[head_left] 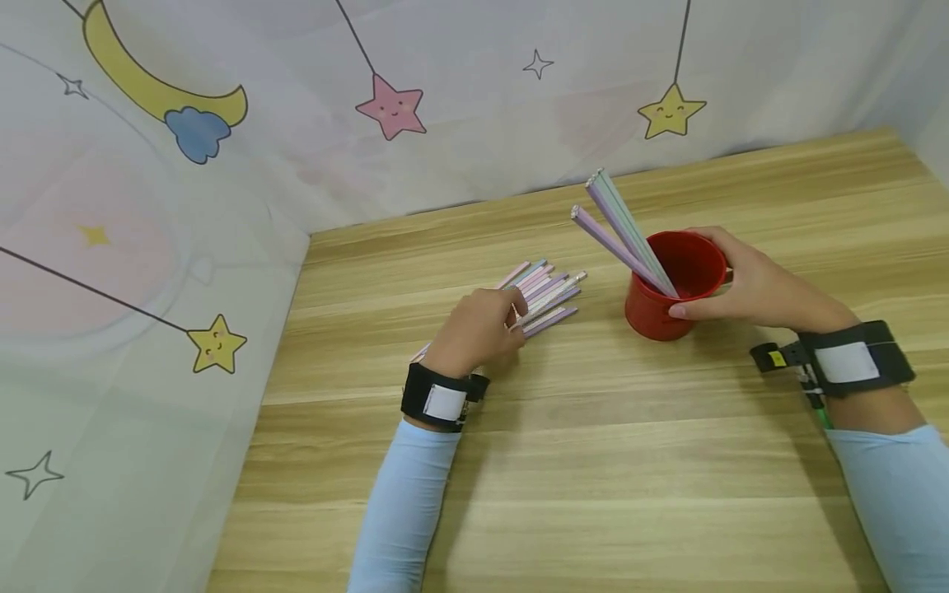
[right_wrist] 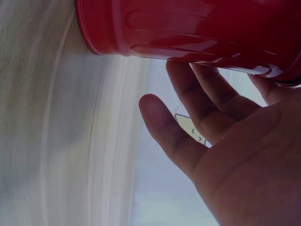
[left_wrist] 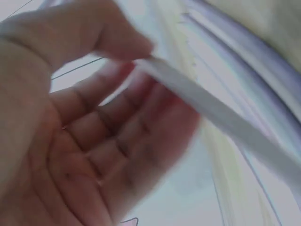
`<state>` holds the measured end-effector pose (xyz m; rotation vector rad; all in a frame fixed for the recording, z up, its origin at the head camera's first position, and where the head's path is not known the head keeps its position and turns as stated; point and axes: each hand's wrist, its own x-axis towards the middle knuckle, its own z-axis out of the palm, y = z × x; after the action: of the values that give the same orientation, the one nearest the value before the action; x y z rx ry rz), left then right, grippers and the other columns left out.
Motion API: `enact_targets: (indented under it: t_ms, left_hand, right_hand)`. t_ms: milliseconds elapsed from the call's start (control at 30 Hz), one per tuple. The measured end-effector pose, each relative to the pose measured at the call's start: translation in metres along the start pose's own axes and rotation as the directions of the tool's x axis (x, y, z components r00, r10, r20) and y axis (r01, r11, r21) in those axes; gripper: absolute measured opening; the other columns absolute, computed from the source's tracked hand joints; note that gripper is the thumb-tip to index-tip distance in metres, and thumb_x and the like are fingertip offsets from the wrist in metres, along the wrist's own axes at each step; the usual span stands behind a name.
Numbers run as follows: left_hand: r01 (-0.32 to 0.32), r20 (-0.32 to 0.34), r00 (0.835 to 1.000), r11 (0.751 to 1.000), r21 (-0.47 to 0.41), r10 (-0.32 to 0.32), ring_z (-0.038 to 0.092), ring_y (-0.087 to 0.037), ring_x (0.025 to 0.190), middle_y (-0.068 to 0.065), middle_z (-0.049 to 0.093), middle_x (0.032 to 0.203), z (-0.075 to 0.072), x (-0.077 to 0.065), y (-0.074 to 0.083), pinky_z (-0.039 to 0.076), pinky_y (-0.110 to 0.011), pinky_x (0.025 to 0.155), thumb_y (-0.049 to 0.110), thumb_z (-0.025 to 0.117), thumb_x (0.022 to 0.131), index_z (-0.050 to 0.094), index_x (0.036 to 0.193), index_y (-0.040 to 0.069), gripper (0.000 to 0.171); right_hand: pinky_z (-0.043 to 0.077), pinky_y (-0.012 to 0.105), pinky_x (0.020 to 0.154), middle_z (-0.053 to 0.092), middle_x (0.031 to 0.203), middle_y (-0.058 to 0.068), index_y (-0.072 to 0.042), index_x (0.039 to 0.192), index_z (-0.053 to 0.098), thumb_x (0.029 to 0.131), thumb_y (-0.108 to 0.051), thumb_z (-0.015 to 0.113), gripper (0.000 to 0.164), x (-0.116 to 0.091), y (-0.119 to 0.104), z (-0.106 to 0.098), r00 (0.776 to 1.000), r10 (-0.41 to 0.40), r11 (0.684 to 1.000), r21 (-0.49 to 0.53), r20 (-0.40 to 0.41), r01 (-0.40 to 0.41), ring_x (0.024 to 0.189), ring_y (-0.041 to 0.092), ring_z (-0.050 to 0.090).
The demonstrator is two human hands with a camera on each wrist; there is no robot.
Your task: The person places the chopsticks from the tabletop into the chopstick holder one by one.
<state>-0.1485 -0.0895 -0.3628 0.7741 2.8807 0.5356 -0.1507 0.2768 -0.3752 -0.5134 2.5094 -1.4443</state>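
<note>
In the head view my left hand [head_left: 474, 329] is over a loose pile of pastel pencils [head_left: 549, 288] on the table. Between thumb and fingertips it pinches one pale pencil [left_wrist: 225, 117], seen blurred in the left wrist view. To the right stands a red mug [head_left: 656, 317] with several purple and mint pencils [head_left: 621, 226] leaning out toward the left. My right hand [head_left: 774, 284] holds this mug on its handle side, the thumb at the near rim. From the right wrist view, some fingers touch the mug's wall [right_wrist: 188, 33] and one finger stands off it.
The wood-grain table [head_left: 593, 494] meets a pale curtain [head_left: 504, 156] printed with stars and a moon along the back and left. Each wrist carries a black strap, such as the right wrist strap [head_left: 860, 362] with its small camera.
</note>
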Motion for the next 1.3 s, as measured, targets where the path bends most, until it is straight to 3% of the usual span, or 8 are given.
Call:
enact_targets:
  t_ms: [67,167,300,500,633,767,967,1300]
  left_hand:
    - [-0.064,-0.093,0.994,0.995,-0.072,0.057,0.058,-0.012,0.068,0.002,0.063,0.08,-0.005,-0.001,0.001,0.047,-0.026,0.06,0.007,0.068,0.083,0.067,0.106,0.009,0.022]
    - [-0.168,-0.246,0.963,0.96,-0.225,0.111,0.061,-0.009,0.071,0.001,0.065,0.083,-0.014,-0.003,0.004,0.052,-0.023,0.063,0.004,0.066,0.085,0.063,0.108,0.006,0.023]
    - [-0.325,-0.439,0.891,0.838,-0.438,0.117,0.066,-0.011,0.076,-0.004,0.066,0.086,-0.021,-0.005,0.012,0.058,-0.027,0.064,0.001,0.068,0.088,0.06,0.107,0.002,0.02]
    - [-0.5,-0.634,0.773,0.615,-0.61,-0.001,0.069,-0.026,0.075,-0.018,0.07,0.089,-0.027,-0.006,0.027,0.06,-0.033,0.063,0.0,0.069,0.092,0.06,0.105,-0.007,0.017]
    - [-0.569,-0.708,0.703,0.538,-0.622,-0.075,0.071,-0.028,0.074,-0.022,0.069,0.088,-0.032,-0.005,0.038,0.061,-0.039,0.065,0.002,0.068,0.093,0.058,0.103,-0.01,0.018]
    - [-0.617,-0.746,0.655,0.483,-0.621,-0.123,0.072,-0.021,0.076,-0.025,0.068,0.089,-0.031,-0.001,0.05,0.061,-0.041,0.066,0.004,0.067,0.093,0.057,0.103,-0.011,0.022]
    - [-0.655,-0.761,0.639,0.438,-0.616,-0.114,0.071,-0.018,0.077,-0.03,0.068,0.091,-0.018,0.008,0.065,0.06,-0.035,0.066,0.002,0.066,0.093,0.054,0.104,-0.013,0.021]
    - [-0.571,-0.695,0.711,0.485,-0.662,-0.111,0.071,-0.028,0.078,-0.022,0.069,0.091,0.004,0.027,0.08,0.061,-0.041,0.068,0.0,0.069,0.093,0.058,0.104,-0.007,0.016]
  right_hand:
    - [0.055,0.021,0.078,0.047,0.141,0.003,-0.015,0.151,0.034,0.078,-0.013,0.089,0.09,0.0,0.001,-0.001,1.0,0.003,1.0,0.003,0.001,-0.003,0.122,0.023,0.043]
    - [0.055,0.022,0.078,0.047,0.142,0.004,-0.015,0.151,0.034,0.078,-0.013,0.089,0.091,0.0,0.002,-0.002,1.0,0.008,1.0,0.001,0.002,-0.008,0.122,0.024,0.043]
    - [0.056,0.023,0.077,0.046,0.141,0.003,-0.014,0.151,0.033,0.079,-0.013,0.088,0.091,-0.001,0.003,-0.002,1.0,0.012,1.0,0.005,0.001,-0.012,0.121,0.023,0.042]
    - [0.055,0.022,0.077,0.046,0.141,0.003,-0.015,0.151,0.033,0.079,-0.013,0.088,0.091,-0.002,0.003,-0.001,1.0,0.012,1.0,0.006,-0.002,-0.012,0.122,0.023,0.042]
    - [0.055,0.021,0.077,0.046,0.141,0.003,-0.015,0.151,0.033,0.079,-0.014,0.088,0.092,-0.001,0.004,-0.001,1.0,0.017,1.0,-0.006,-0.002,-0.018,0.121,0.022,0.043]
    - [0.055,0.022,0.078,0.047,0.141,0.003,-0.015,0.151,0.033,0.079,-0.014,0.088,0.09,0.0,0.003,0.0,1.0,0.02,1.0,-0.003,0.007,-0.02,0.122,0.022,0.043]
    - [0.055,0.021,0.078,0.047,0.14,0.002,-0.014,0.15,0.034,0.079,-0.014,0.088,0.09,0.001,0.002,0.0,1.0,-0.001,1.0,-0.008,-0.002,0.001,0.122,0.021,0.043]
    - [0.054,0.019,0.078,0.048,0.14,0.003,-0.013,0.15,0.035,0.078,-0.013,0.089,0.09,0.001,0.002,0.0,1.0,-0.017,1.0,-0.025,-0.009,0.017,0.121,0.023,0.044]
